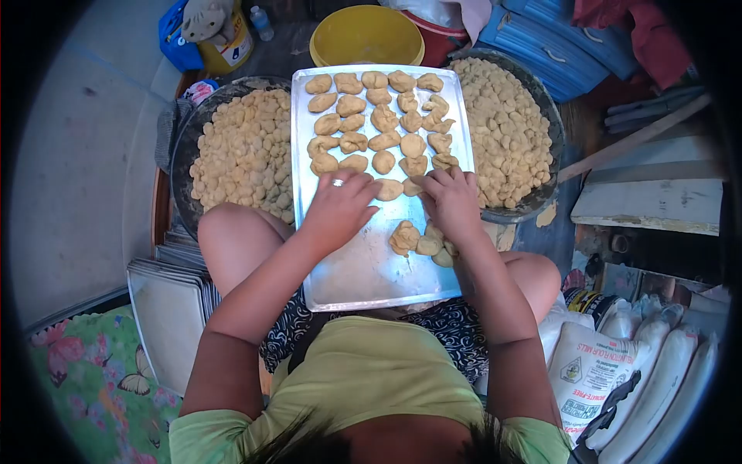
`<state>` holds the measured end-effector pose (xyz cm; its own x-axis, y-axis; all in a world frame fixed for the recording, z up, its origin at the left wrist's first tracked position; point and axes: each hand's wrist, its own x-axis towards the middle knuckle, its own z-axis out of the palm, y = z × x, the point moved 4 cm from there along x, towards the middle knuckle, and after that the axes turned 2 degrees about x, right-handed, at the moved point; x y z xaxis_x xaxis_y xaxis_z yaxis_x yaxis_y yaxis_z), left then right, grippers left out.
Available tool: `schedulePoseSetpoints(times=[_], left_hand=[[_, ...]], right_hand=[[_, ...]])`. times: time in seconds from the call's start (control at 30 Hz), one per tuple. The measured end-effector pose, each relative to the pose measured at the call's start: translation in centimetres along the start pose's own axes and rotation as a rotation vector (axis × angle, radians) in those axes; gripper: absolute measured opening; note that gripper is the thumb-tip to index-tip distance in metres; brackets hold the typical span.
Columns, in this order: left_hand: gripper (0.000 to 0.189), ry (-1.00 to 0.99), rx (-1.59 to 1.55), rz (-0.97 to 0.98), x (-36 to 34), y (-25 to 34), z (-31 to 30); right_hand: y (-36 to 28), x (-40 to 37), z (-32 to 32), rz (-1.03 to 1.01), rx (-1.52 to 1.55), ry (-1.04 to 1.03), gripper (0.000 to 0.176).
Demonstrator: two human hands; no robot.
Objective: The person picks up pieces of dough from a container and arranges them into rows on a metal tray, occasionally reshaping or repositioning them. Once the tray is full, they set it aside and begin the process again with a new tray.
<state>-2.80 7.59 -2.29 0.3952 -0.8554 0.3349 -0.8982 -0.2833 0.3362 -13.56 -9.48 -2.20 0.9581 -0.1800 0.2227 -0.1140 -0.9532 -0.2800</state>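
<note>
A silver metal tray lies across my lap, with rows of tan dough pieces on its upper part. My left hand is over the tray's left side, fingers bent down at the end of the lowest row; what its fingertips touch is hidden. Beside it lies an oval dough piece. My right hand is at the right edge, its curled fingers on a dough piece in the same row. Below it sits a small cluster of loose dough pieces, partly under my wrist.
Round basins heaped with dough lumps stand at left and right. Beyond the tray is a yellow tub. Stacked trays lean at lower left. Flour sacks lie at lower right; a wooden pole slants at right.
</note>
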Motion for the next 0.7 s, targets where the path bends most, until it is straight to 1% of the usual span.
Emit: schedulePoseSetpoints(times=[0.07,0.13,0.17,0.23,0.3,0.37,0.4,0.43,0.47,0.5,0.57,0.6,0.63,0.67,0.7], left_hand=[[0.032,-0.020,0.064,0.109,0.7,0.3,2.0],[0.029,-0.019,0.112,0.084,1.2,0.2,2.9],[0.025,-0.026,0.163,0.063,1.4,0.2,3.3],[0.026,-0.024,0.152,0.059,1.4,0.2,3.6],[0.026,-0.027,0.148,0.053,1.3,0.3,3.3],[0.031,0.094,0.038,0.061,0.8,0.8,1.6],[0.031,0.093,0.038,0.060,0.4,1.1,0.8],[0.031,0.049,0.020,0.013,-0.3,1.2,0.1],[0.031,0.005,0.003,-0.036,-1.0,1.1,-0.4],[0.031,0.004,0.006,-0.040,-2.0,1.2,-0.9],[0.031,-0.139,-0.028,-0.168,-4.1,0.5,-1.2],[0.027,-0.183,-0.022,-0.153,-5.1,-0.2,-0.5],[0.027,-0.186,-0.021,-0.156,-5.9,-1.0,0.0],[0.025,-0.152,-0.050,-0.111,-6.5,-1.5,0.5],[0.023,-0.115,-0.079,-0.064,-6.6,-1.7,0.4]], right_hand=[[0.2,0.4,0.5,-0.008,-0.041,0.022,0.029],[0.6,0.3,0.7,-0.006,0.003,0.097,0.023],[0.8,0.3,0.9,-0.007,-0.005,0.095,0.023],[0.9,0.5,0.9,-0.011,0.027,0.163,0.021],[0.9,0.7,1.0,-0.010,0.015,0.159,0.023],[0.9,0.6,1.1,-0.007,0.007,0.156,0.025],[1.1,0.4,1.4,0.021,-0.013,0.116,0.029],[1.1,0.2,1.4,0.049,-0.032,0.075,0.033],[0.9,0.0,1.1,0.046,-0.031,0.074,0.033],[0.2,-0.3,0.0,0.054,-0.012,0.089,0.036],[-1.6,-1.1,-2.0,0.064,0.012,0.102,0.039],[-2.7,-1.8,-2.3,0.070,0.183,-0.051,0.039],[-3.5,-2.3,-2.1,0.075,0.354,-0.204,0.038],[-3.8,-2.8,-1.7,0.074,0.357,-0.206,0.038],[-4.2,-3.2,-0.7,0.030,0.320,-0.325,0.039]])
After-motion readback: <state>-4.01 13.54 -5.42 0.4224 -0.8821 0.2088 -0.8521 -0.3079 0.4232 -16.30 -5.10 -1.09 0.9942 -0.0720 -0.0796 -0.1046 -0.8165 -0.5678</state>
